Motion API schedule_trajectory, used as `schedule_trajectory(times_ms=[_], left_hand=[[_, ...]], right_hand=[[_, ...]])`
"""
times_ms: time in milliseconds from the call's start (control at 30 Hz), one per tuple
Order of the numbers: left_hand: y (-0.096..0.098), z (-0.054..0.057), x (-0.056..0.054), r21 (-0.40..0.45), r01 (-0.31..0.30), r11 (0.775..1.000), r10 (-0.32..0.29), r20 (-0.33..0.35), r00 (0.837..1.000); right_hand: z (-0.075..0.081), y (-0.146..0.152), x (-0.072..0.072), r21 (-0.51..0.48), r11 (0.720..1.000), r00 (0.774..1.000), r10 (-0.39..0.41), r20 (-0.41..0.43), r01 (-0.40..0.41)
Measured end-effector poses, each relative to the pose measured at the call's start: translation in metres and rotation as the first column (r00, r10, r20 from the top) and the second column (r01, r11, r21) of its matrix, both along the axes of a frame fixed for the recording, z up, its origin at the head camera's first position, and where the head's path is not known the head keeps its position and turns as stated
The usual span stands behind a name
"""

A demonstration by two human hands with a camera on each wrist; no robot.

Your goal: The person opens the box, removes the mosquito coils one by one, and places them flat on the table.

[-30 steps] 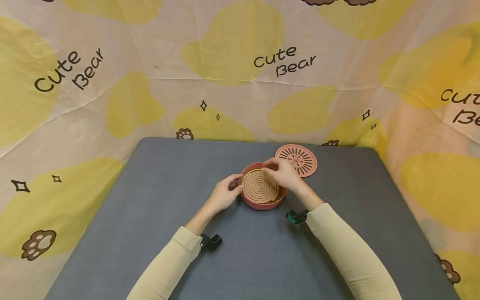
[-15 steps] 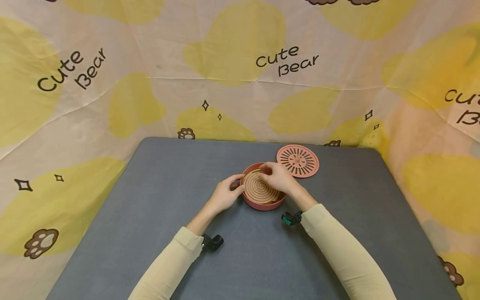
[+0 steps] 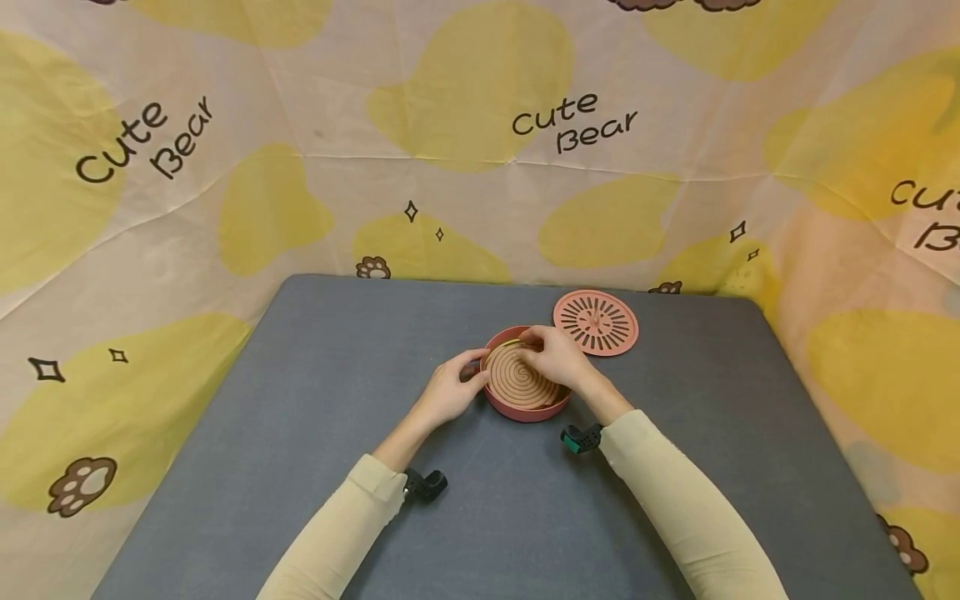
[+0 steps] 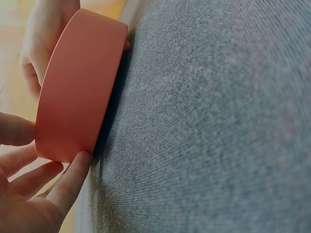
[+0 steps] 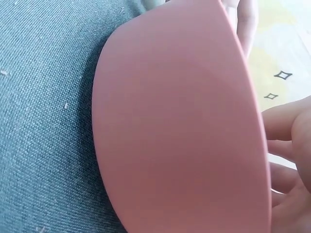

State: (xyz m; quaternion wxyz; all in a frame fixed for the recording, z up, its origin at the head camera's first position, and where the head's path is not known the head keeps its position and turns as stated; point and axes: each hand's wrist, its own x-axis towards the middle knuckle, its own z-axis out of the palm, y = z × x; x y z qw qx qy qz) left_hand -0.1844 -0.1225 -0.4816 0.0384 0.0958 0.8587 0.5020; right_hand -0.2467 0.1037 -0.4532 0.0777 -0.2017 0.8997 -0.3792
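Note:
A tan spiral mosquito coil point(image 3: 519, 382) lies in a round, reddish-pink holder point(image 3: 527, 413) on the grey table. My left hand point(image 3: 447, 390) grips the holder's left side; in the left wrist view its fingertips press the holder's outer wall point(image 4: 82, 87). Over the far right part of the coil, my right hand point(image 3: 562, 360) pinches its edge, thumb on top; the other fingertips are hidden inside the holder. A thin yellow edge shows at the coil's far side. In the right wrist view the wall point(image 5: 180, 116) hides the coil, with right-hand fingers point(image 5: 282, 124) behind the rim.
A round pink slotted lid point(image 3: 596, 322) lies on the table point(image 3: 360, 333) just behind and right of the holder. A patterned cloth backdrop point(image 3: 457, 125) surrounds the table's back and sides. Dark bands with small devices sit at both wrists.
My right hand has shifted slightly left and nearer, its thumb now farther over the coil. My left hand keeps its place on the holder. The lid has not moved.

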Motion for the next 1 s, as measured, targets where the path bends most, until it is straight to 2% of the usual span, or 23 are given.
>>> schedule_trajectory(times_ms=[267, 667, 1000], left_hand=[[0.0007, 0.0, -0.0001, -0.003, -0.005, 1.0, 0.005, -0.015, 1.0], [0.0003, -0.0013, -0.0003, 0.003, -0.004, 1.0, 0.004, -0.014, 1.0], [0.0002, -0.0009, 0.0003, 0.014, -0.008, 1.0, 0.008, 0.002, 1.0]], right_hand=[[0.0001, 0.005, -0.0014, -0.053, 0.998, 1.0, 0.019, 0.002, -0.019], [-0.0018, 0.0029, 0.0, 0.026, 0.999, 0.999, 0.035, -0.031, -0.034], [-0.0008, 0.0077, -0.0014, -0.072, 0.997, 0.999, 0.019, -0.044, -0.022]])
